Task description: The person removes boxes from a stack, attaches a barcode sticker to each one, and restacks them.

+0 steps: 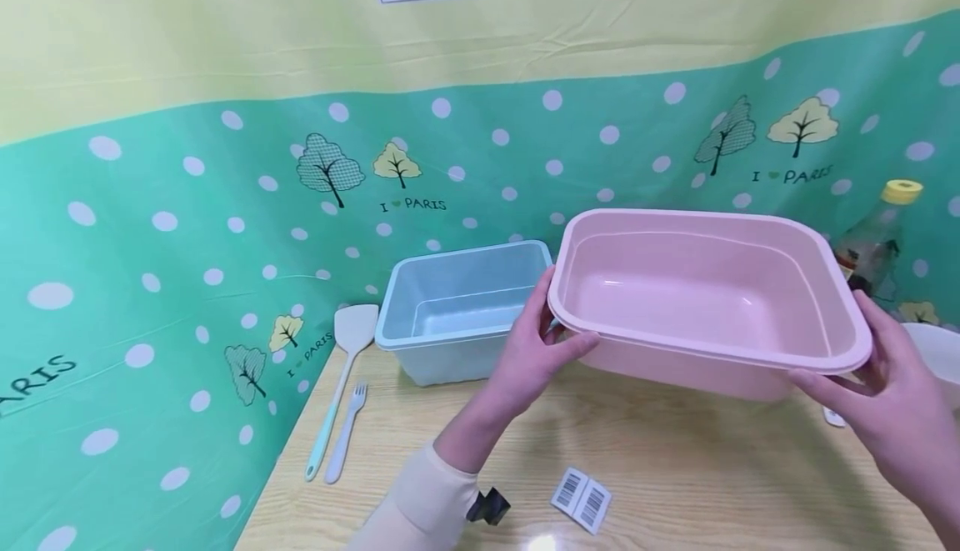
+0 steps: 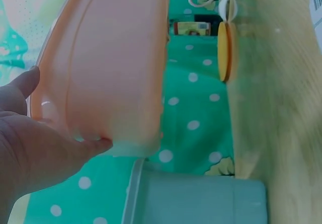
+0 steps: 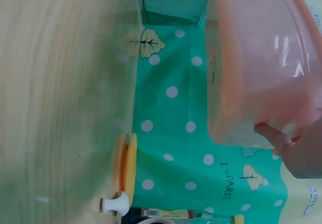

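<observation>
Both hands hold a pink plastic basin (image 1: 675, 293) up off the wooden table, its open top tipped toward the head camera. At its left end my left hand (image 1: 536, 351) grips the rim, thumb over the front edge and fingers around the side. My right hand (image 1: 892, 393) grips the right front corner the same way. In both wrist views the basin's underside (image 2: 121, 68) hangs well away from the tabletop. A light blue basin (image 1: 450, 359) stands on the table behind the left hand, partly covered by the pink one.
A spatula (image 1: 356, 330) and a fork (image 1: 347, 434) lie at the table's left edge. A barcode label (image 1: 582, 499) lies near the front. At right are a yellow-capped bottle (image 1: 873, 242) and a white container (image 1: 937, 359); an orange-yellow plate (image 3: 130, 168) shows beneath the basin.
</observation>
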`<state>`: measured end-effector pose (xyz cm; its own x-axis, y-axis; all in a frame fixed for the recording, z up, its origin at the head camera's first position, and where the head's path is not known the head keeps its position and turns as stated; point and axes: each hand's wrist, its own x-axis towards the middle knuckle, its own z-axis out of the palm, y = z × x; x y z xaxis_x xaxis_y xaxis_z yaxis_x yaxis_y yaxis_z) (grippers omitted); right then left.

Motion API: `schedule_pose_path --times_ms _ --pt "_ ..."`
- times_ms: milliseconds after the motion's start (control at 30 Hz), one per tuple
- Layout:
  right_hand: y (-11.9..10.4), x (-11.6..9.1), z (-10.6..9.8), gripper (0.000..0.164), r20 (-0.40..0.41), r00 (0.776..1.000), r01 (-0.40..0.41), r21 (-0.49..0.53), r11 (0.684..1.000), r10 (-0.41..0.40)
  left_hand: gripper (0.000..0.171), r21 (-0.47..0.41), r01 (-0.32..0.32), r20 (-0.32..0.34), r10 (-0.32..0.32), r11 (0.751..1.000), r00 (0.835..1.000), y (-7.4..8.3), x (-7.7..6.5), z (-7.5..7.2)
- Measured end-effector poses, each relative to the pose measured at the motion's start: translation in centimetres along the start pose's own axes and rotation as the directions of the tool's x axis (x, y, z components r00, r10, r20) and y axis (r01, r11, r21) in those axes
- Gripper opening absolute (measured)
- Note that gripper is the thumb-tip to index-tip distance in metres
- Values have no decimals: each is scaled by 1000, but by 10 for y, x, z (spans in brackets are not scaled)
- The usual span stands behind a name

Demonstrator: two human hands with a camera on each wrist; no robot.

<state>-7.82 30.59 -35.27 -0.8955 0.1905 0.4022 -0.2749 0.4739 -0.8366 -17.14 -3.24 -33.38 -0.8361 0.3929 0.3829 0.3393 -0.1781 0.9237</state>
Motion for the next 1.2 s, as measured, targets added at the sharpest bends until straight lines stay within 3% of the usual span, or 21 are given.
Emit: schedule_pose_path --times_ms 300,667,967,1200 --pt "17 -8 -2 101 25 997 -67 -15 998 67 95 -23 100 -22 -101 995 995 -15 -4 8" --pt "37 -13 -1 95 49 998 -35 34 999 34 98 -60 145 -15 -146 988 989 -36 -7 15" --pt "57 -22 4 98 83 984 -161 8 987 160 97 -71 162 -14 -163 984 986 -53 -10 19" --pt "65 -21 6 101 100 989 -117 69 991 110 99 -63 167 -20 -169 984 985 -63 -10 19"
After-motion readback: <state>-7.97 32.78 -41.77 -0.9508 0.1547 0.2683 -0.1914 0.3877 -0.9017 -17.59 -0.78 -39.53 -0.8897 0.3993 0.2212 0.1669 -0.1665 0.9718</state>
